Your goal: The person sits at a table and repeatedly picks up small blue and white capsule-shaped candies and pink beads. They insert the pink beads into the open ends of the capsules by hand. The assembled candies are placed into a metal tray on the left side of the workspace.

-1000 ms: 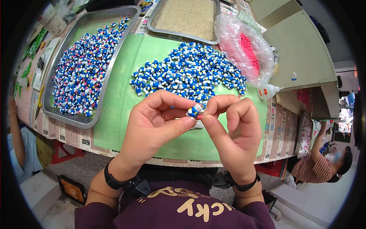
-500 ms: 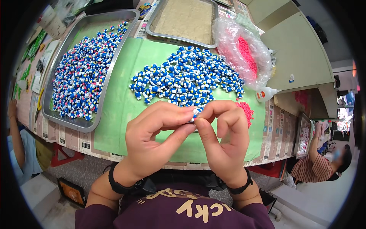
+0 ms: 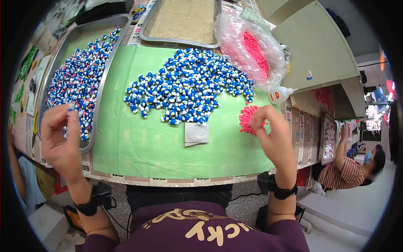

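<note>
At the left, my left hand (image 3: pixel 63 143) is over the near part of a metal tray (image 3: pixel 93 140). Its thumb and fingers pinch a small blue-and-white molded piece (image 3: pixel 71 108). On the right, my right hand (image 3: pixel 277 140) has its thumb and forefinger curled together at a pile of small pink bits (image 3: pixel 247 115); whether a bit is between the fingertips is hidden. Between my hands, a heap of blue-and-white pieces with yellow spots (image 3: pixel 184 84) lies on a green sheet (image 3: pixel 168 155). A small square pad with a clear round smear (image 3: pixel 197 133) sits just below the heap.
A clear plastic bag (image 3: pixel 231 42) of pink bits stands at the back right, near a white squeeze bottle (image 3: pixel 280 95). Behind the heap is a tray with a beige surface (image 3: pixel 182 21). Pliers (image 3: pixel 35 126) lie far left. Co-workers sit at both sides.
My hands were together over the middle, working on one small piece. They have parted: the left went to the tray with the piece, the right to the pink pile. The square pad now shows.
</note>
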Tool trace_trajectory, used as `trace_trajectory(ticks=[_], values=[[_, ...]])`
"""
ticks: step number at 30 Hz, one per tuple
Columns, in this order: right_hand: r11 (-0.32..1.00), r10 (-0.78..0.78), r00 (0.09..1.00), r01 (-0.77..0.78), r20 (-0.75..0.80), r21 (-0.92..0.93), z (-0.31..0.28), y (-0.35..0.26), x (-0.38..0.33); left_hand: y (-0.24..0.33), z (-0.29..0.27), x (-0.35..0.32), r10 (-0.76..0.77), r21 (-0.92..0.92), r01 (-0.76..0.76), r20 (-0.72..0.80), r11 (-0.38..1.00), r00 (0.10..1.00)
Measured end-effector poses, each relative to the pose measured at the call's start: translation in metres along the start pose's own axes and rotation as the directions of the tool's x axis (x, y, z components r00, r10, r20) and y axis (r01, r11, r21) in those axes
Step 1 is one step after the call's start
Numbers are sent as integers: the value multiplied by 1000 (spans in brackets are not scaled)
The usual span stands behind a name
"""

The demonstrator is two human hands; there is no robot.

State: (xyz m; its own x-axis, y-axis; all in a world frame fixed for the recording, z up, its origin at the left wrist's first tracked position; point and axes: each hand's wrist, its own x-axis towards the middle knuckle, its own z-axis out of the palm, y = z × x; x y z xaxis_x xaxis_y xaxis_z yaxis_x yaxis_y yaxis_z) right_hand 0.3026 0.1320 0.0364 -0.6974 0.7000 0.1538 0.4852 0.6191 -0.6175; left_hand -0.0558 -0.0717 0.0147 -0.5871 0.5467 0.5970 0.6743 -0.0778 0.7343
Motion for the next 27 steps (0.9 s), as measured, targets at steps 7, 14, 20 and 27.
trace_trajectory(ticks=[7, 14, 20, 27], values=[[961, -76, 992, 100, 102, -256, 14, -1, -9, -9, -23, 6, -163, 353, 202, -137, 913, 977], [948, -28, 991, 68, 130, -311, 20, 0, -18, 44, 78, -21, 64, 3, -81, 582, 997, 811], [961, -65, 997, 70, 28, -269, 20, -5, -22, 51, 99, -23, 0, 77, -72, 680, 994, 733], [977, -65, 998, 58, -26, -207, 30, 1, -25, 45, 104, -22, -20, 115, -88, 709, 989, 705]])
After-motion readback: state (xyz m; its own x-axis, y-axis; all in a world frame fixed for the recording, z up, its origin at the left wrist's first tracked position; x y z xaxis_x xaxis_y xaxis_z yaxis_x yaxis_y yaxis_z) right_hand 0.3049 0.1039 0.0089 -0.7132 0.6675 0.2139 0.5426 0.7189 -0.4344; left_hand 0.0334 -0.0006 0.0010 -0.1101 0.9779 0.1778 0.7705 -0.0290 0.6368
